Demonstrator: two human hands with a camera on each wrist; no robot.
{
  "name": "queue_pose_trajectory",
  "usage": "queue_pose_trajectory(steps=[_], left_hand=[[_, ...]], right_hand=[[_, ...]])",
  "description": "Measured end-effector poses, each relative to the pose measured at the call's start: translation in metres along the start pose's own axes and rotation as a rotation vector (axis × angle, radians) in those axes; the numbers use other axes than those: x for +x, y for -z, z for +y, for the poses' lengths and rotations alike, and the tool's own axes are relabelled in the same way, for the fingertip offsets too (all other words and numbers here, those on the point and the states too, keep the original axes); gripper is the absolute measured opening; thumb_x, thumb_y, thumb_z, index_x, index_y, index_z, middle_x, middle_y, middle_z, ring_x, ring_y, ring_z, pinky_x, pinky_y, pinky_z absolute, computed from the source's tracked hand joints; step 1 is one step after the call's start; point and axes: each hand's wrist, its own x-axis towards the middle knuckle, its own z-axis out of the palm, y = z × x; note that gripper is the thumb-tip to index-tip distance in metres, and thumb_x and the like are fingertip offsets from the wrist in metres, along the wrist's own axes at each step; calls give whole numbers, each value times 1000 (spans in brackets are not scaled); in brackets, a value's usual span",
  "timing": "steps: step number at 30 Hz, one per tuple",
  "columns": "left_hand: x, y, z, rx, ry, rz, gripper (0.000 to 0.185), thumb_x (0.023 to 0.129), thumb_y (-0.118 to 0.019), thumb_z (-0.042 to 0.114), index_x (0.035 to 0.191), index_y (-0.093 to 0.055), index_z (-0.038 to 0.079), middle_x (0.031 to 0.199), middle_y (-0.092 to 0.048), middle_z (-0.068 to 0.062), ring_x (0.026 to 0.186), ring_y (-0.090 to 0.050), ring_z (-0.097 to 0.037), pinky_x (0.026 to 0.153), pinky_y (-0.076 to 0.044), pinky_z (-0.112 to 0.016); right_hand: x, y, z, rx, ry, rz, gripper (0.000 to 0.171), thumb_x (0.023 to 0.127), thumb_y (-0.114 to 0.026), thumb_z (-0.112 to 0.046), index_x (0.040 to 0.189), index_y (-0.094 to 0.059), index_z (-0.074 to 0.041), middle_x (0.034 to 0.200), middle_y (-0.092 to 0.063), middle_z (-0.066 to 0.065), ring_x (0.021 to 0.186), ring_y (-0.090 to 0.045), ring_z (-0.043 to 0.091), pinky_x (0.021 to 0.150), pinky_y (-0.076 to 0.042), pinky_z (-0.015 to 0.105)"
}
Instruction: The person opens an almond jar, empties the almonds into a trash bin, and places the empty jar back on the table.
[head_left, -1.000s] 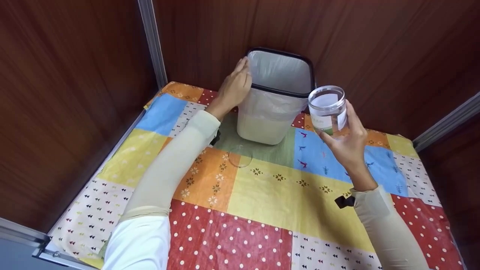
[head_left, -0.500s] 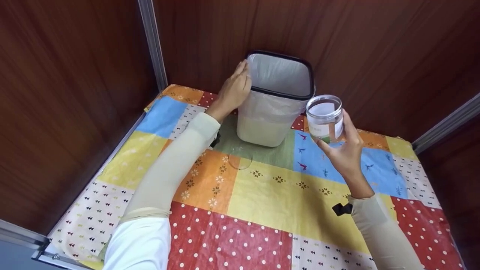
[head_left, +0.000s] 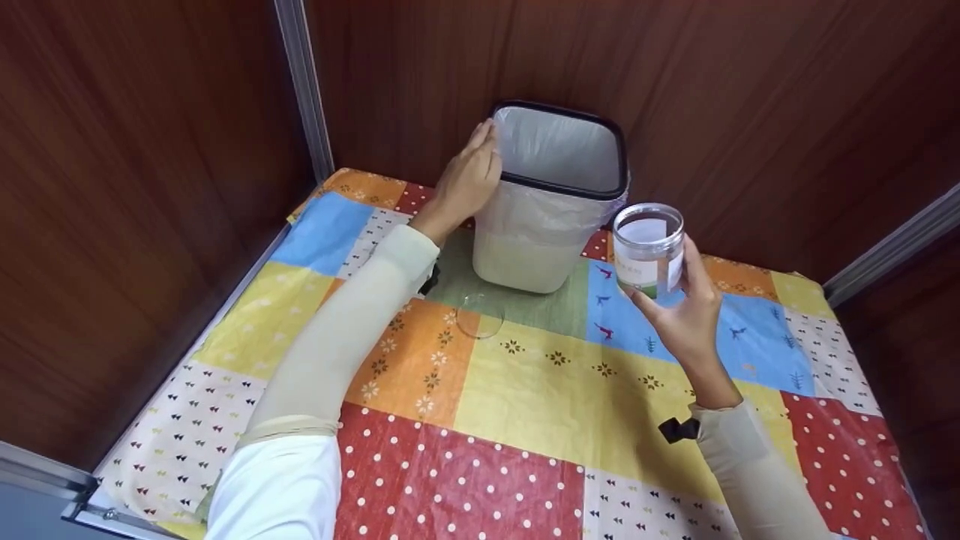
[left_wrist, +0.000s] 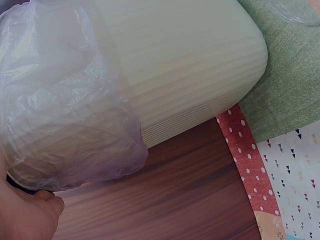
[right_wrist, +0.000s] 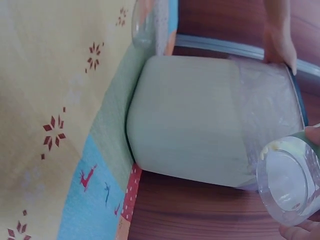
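My left hand (head_left: 469,174) grips the left side of the black rim of a lined trash can (head_left: 521,259). In the right wrist view, the fingers of that left hand (right_wrist: 280,47) straddle the rim. My right hand (head_left: 691,307) holds a clear jar (head_left: 649,251), without a lid, just right of the trash can. Its thumb is low on the near side and its fingers wrap the right side. The jar carries a white and green label, and its mouth faces up. A clear round lid (head_left: 480,316) lies on the cloth in front of the trash can.
A patchwork-print cloth (head_left: 532,390) covers the table. Dark wood panels (head_left: 405,67) rise behind and on both sides, with metal strips (head_left: 304,82) at the corners. The trash can stands upright near the back panel, its thin plastic liner (head_left: 562,146) folded over the rim.
My right hand has lowered the jar and brought it slightly left and nearer. My left hand stays at the trash can's rim, and the lid has not moved.
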Motion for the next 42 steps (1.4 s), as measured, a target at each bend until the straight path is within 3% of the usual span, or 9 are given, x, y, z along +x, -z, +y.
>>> queue_pose_trajectory(steps=[24, 30, 33, 39, 42], left_hand=[[0, -2, 1, 4, 11, -7, 55, 110, -29, 29, 159, -28, 2, 168, -20, -10, 154, -13, -12, 120, -12, -19], [0, -1, 2, 1, 7, -4, 55, 110, -29, 28, 158, -28, 2, 168, -21, -10, 154, -14, -14, 120, -12, -19], [0, 0, 2, -3, 9, -1, 54, 110, -29, 26, 158, -29, 1, 168, -21, -10, 154, -14, -14, 120, -12, -19], [0, 1, 0, -9, 13, -3, 54, 110, -29, 25, 158, -29, 0, 169, -19, -8, 154, -13, -14, 120, -11, -19], [0, 1, 0, -8, 15, -6, 54, 110, -28, 26, 158, -28, 1, 169, -19, -9, 154, -13, -13, 120, -11, -19]], right_hand=[[-27, -2, 4, 47, -73, -81, 90, 69, -89, 8, 147, -44, 6, 133, -62, 22, 122, -60, 36, 102, -46, 19], [-34, -5, 6, 60, -114, -96, 90, 70, -89, 6, 148, -44, 5, 132, -63, 19, 120, -59, 8, 99, -48, 19], [-37, -7, 8, 72, -129, -115, 90, 71, -89, 6, 149, -43, 5, 132, -63, 20, 119, -57, 2, 97, -48, 17], [-43, -10, 10, 76, -151, -146, 90, 73, -88, 3, 150, -41, 3, 135, -62, 19, 123, -59, 24, 99, -48, 18], [-45, -11, 11, 77, -142, -148, 90, 72, -89, 4, 149, -42, 4, 133, -63, 20, 121, -60, 28, 98, -48, 18]])
